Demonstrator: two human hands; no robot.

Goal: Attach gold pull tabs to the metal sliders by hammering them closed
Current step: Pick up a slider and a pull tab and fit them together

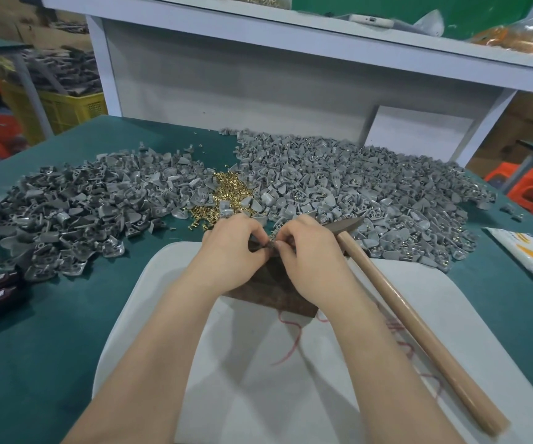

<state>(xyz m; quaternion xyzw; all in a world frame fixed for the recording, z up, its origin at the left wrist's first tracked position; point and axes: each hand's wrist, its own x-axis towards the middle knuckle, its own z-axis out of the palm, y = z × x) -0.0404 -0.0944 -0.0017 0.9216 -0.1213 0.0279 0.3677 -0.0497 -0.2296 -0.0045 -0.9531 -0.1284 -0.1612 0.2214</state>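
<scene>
Lowest in the frame a pale mat (371, 363) covers the near desk (50, 347), with the hammer (419, 318) lying idle on it at lower right, handle toward the viewer and head just beside the right hand (310, 254); on the mat's far edge sits a dark block (271, 293), and over it at mid-frame the left hand (236, 248) and the right hand meet, fingertips of both pinched shut on one small dark piece (270, 245), seemingly a slider taking its tab, though it is too small to tell; the step in hand looks like fitting, so the tab should sit fully in its loop and the piece rest flat on the block before any blow, and the strike should be light and square; beyond, at centre, lie the gold pull tabs (226, 193); grey sliders are heaped at left (76, 213) and right (348, 181).
</scene>
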